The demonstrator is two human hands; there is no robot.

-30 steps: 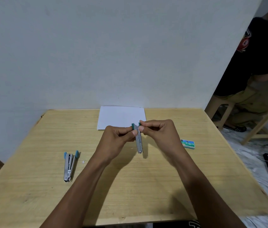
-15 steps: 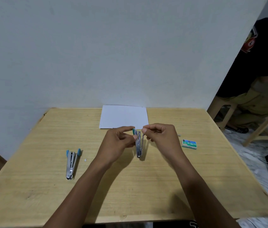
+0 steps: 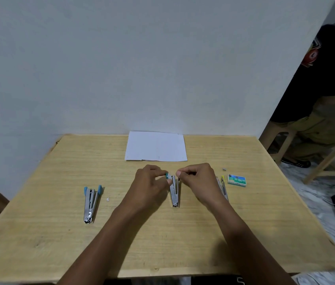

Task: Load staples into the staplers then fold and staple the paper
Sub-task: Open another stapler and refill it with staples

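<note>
The small green staple box (image 3: 236, 180) on the bench (image 3: 59, 202) carried a white "10" on its top; the finer print beside it was too small to read. The red-and-white emblem (image 3: 311, 56) on a bystander's black shirt (image 3: 306, 89) was not legible. A white "S"-like mark (image 3: 240, 281) stood on dark cloth at the bottom edge.

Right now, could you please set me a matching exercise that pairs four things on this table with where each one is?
Things
1. sheet of white paper
2. box of staples
3. blue-tipped stapler
4. teal-tipped stapler

Places
A. lying open at the left of the table
B. at the centre, gripped by the left hand
C. at the far edge, by the wall
D. to the right of the right hand

Pairs: 1-C, 2-D, 3-A, 4-B
</note>
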